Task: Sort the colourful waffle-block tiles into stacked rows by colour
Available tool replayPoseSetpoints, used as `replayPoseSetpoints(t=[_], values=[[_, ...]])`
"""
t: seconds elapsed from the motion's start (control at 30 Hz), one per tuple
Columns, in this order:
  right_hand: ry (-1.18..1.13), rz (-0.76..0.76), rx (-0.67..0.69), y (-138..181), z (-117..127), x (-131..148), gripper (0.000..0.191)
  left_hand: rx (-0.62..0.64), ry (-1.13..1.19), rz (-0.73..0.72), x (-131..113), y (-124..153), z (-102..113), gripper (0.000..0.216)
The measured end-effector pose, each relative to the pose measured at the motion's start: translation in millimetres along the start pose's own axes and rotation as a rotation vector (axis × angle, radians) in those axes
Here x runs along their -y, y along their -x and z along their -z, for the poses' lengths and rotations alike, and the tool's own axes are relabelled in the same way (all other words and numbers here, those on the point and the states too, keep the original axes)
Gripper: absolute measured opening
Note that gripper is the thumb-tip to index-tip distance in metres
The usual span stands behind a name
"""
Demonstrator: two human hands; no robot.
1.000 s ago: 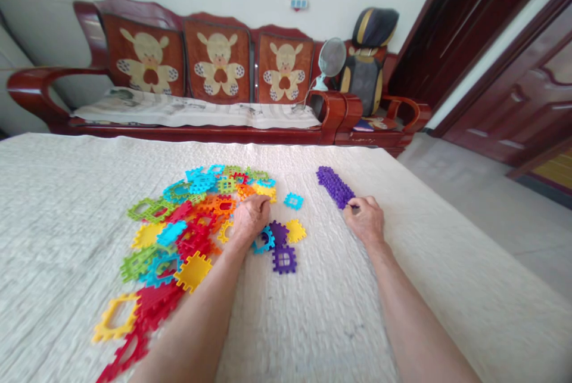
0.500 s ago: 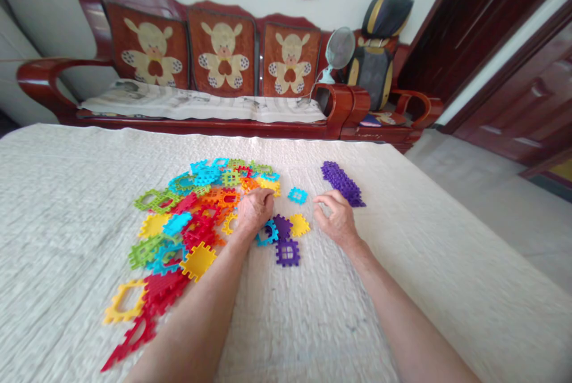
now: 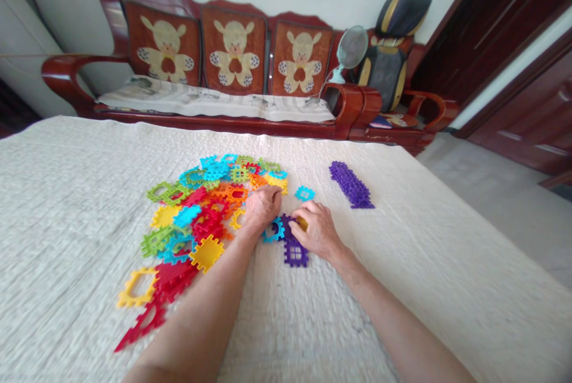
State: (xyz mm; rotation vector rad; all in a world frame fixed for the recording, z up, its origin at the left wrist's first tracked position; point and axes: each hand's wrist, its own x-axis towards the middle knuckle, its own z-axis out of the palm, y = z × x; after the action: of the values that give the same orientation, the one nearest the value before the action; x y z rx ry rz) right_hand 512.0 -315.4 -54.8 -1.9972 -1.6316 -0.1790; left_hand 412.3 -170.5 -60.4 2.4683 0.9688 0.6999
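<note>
Head view: on a cloth-covered desk [image 3: 330,323], the right hand [image 3: 318,231] has its grip spread over a purple interlocking tile [image 3: 289,226] and a yellow tile [image 3: 303,224], perhaps straddling edges. The left hand [image 3: 263,207] curls beside the multicoloured pile [image 3: 210,222], contents impossible to tell. A purple tile row [image 3: 352,185] lies apart, apparently colour-grouped.

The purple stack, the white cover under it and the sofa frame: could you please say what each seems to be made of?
Purple stack: probably moulded plastic, fairly matte; solid colour and regular toothed edges.
White cover: apparently quilted cloth, matte; its surface is puckered.
Sofa frame: likely wood, varnished or lacquered; reddish-brown, with glossy highlights.
</note>
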Motion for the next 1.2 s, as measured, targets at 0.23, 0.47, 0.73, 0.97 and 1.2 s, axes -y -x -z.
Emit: replayPoseSetpoints(t=[0.23, 0.47, 0.73, 0.97, 1.2], values=[[-0.159, -0.048, -0.056, -3, -6, -8, 0.007, 0.002, -0.007, 0.008, -2, 1, 2, 0.029], [-0.379, -0.13, -0.16, -8, 8, -16, 0.008, 0.011, -0.004, 0.012, -1, 0, 1, 0.03], [-0.218, -0.178, -0.464, -3, 24, -64, 0.008, 0.008, 0.022, 0.025, 1, -2, -1, 0.028], [-0.076, -0.033, -0.232, 8, 32, -83, 0.014, 0.009, 0.019, 0.021, 3, -3, -2, 0.028], [-0.031, -0.119, -0.195, 8, 29, -80, 0.028, 0.014, 0.014, 0.035, 0, -2, 0, 0.028]])
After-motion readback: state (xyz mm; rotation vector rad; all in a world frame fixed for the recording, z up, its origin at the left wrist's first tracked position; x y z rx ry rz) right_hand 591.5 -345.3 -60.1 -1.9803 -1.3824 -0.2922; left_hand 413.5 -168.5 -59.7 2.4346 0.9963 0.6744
